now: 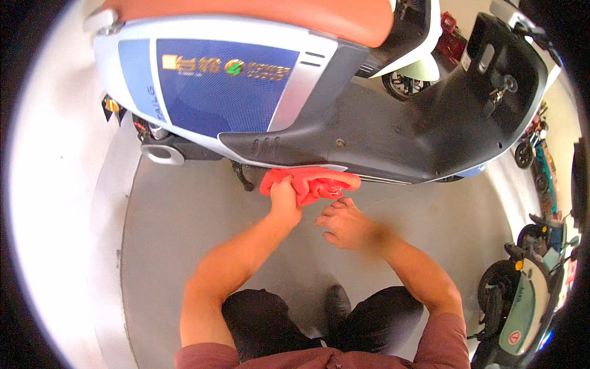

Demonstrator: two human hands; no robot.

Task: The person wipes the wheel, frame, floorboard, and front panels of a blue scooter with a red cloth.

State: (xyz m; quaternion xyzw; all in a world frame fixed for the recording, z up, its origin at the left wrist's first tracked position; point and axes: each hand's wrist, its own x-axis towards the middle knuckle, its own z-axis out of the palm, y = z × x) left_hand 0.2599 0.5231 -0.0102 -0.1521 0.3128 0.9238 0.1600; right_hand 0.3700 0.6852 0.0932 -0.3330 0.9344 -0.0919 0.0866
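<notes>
A bunched red cloth (313, 184) is gripped in my left hand (284, 195), whose fingers press into its left part. The cloth lies against the lower side edge of a light blue scooter (246, 34), just below its black footboard (369, 132). Close by on the right, my right hand (342, 222) is held below the cloth, its fingers loosely bent and apart, with nothing seen in them. A small gap seems to part its fingertips from the cloth.
An orange-brown seat (307, 15) tops the scooter, and its kickstand (244, 178) hangs underneath. To the right stands a pale green scooter (522, 307), with more scooters behind it. A white wall (55, 184) runs along the left. My knees are bent above the grey floor (166, 234).
</notes>
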